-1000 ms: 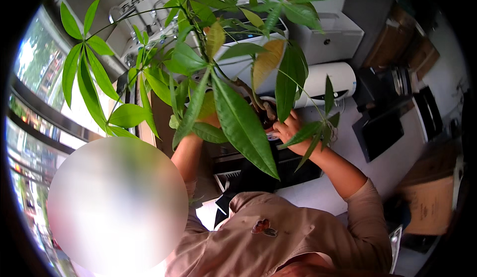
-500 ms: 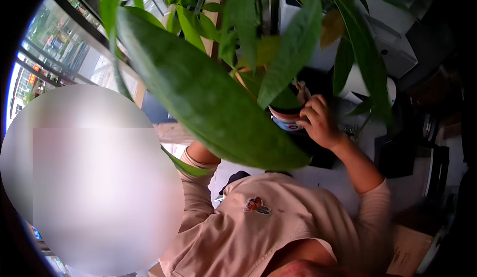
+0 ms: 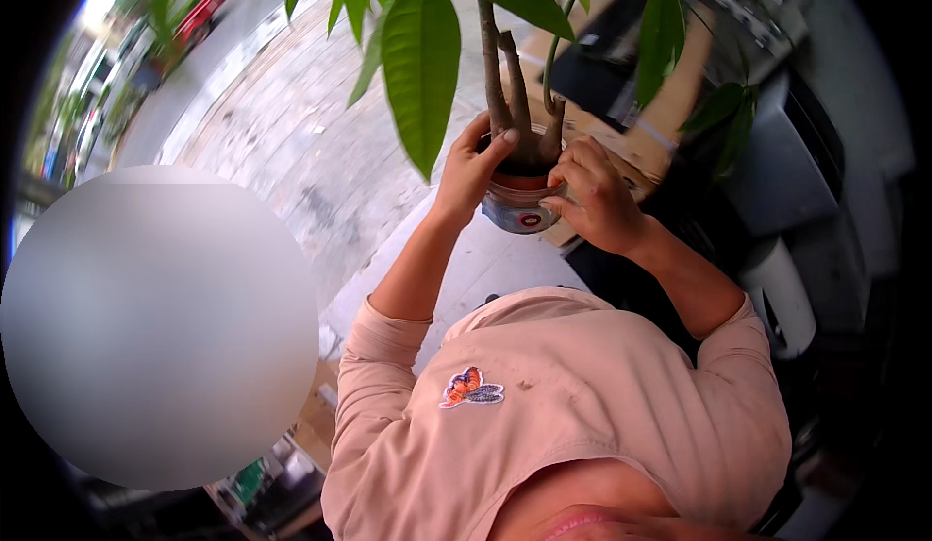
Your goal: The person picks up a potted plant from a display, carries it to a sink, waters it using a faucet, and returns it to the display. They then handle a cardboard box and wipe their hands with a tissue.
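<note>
A potted plant with several woody stems [image 3: 493, 65] and long green leaves [image 3: 420, 65] is held out in front of my chest. Its small pot [image 3: 515, 213] has a brownish rim and a pale printed side with a round mark. My left hand [image 3: 469, 177] grips the left of the rim, thumb over the top near the stems. On the opposite side, the fingers of my right hand [image 3: 594, 196] curl over the rim, with the thumb on the outside. The pot's underside is hidden from view.
Grey paving [image 3: 311, 143] spreads beyond the plant to the left, with a red vehicle [image 3: 199, 18] far off. Cardboard [image 3: 680, 75] and a black flat panel [image 3: 592, 65] lie behind the pot. A white cylinder [image 3: 782, 308] stands at right; a green circuit board [image 3: 250, 483] lies lower left.
The view has turned from the indoor clutter toward the outdoor paving. The plant has come along in my hands, and the large leaf no longer covers my left hand and the pot.
</note>
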Demonstrator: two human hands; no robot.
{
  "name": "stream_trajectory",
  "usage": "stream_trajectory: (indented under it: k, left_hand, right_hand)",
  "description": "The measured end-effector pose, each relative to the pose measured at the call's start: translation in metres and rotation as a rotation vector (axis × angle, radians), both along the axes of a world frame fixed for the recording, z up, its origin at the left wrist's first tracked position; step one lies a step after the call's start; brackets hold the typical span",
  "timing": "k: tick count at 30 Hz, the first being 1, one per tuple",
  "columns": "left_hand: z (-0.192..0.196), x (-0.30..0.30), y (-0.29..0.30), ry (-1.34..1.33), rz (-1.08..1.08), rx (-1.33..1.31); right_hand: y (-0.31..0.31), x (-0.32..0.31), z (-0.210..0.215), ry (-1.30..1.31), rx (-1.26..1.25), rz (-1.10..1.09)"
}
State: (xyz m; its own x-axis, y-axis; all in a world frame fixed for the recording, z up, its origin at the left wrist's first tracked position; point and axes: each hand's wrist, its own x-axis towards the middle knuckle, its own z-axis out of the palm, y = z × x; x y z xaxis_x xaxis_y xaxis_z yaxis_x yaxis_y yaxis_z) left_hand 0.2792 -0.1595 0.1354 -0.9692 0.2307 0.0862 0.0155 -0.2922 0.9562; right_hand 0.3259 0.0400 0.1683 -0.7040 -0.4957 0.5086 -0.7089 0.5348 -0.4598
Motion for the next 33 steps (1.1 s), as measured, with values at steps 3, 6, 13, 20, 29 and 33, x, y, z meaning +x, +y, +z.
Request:
stream_trajectory:
  k: [3,6,13,20,29,33]
  left_hand:
    - [-0.015,0.002,-0.076,0.052,0.26,-0.117]
    - [-0.035,-0.006,-0.136,0.013,0.394,-0.105]
    - [-0.095,-0.075,-0.27,-0.129,0.706,0.326]
    - [-0.097,-0.231,-0.41,0.051,0.756,0.418]
    - [-0.161,-0.395,-0.595,-0.058,0.902,0.424]
    - [-0.124,-0.448,-0.667,0.172,0.794,0.253]
  right_hand:
    - [-0.083,-0.019,-0.007,-0.014,0.027,0.084]
    - [-0.147,-0.044,-0.015,-0.003,0.031,0.16]
    - [-0.281,-0.164,-0.067,-0.291,-0.343,0.298]
    - [-0.399,-0.369,-0.179,-1.773,-0.87,0.651]
    - [-0.607,-0.556,-0.19,-2.136,-0.878,0.84]
    - [-0.696,-0.613,-0.167,-2.136,-0.842,0.789]
